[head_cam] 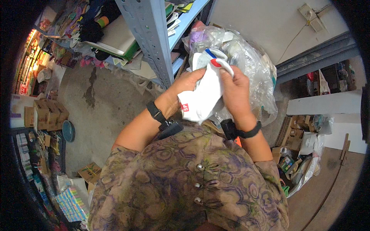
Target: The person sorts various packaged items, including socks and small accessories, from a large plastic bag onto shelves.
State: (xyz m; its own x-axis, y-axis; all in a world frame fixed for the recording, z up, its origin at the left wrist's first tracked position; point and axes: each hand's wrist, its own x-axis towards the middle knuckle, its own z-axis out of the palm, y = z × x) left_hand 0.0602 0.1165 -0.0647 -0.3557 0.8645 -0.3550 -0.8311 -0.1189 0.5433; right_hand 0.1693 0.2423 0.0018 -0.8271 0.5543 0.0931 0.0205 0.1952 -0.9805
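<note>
Both hands hold a pair of socks in front of my chest. On top is a white sock (203,96) with a red toe patch and a small red mark at its cuff. A grey sock (218,55) with a blue patch shows behind it, mostly hidden. My left hand (189,80) grips the socks' left side, thumb on top. My right hand (235,89) pinches the right side near the toe. Just beyond lies a large clear plastic bag (254,72) with bundled goods inside.
A blue metal shelf post (147,37) rises close to my left hand. Shelves beside it bear socks and a green-edged box (118,37). Cardboard boxes (47,115) and a blue basin (68,131) stand at far left. More boxes (297,124) crowd the right, below a wall socket (310,17).
</note>
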